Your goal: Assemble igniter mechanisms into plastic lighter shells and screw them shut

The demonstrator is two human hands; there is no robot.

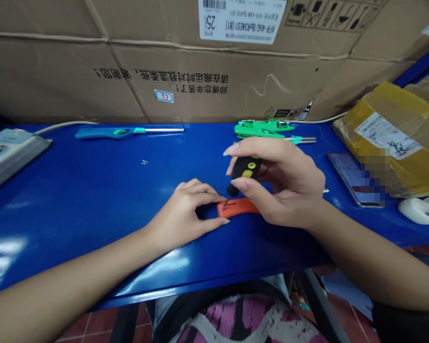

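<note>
An orange long-nosed lighter [242, 206] lies flat on the blue table [75, 205], its metal tip partly showing beyond my right hand. My left hand [186, 209] pinches the lighter's left end between thumb and fingers. A black-and-yellow screwdriver [246, 172] is gripped in my right hand [293, 186], tilted above the lighter. Its thin shaft reaches down to the orange handle near the left end. Whether a screw sits under the tip is too small to tell. My right hand covers the middle of the lighter.
A blue lighter [105, 134] and several green lighters [262, 127] lie along the back, before a large carton [146, 90]. A phone [357, 183] and yellow-taped box [396, 128] are at right; a power strip [16, 152] is at left.
</note>
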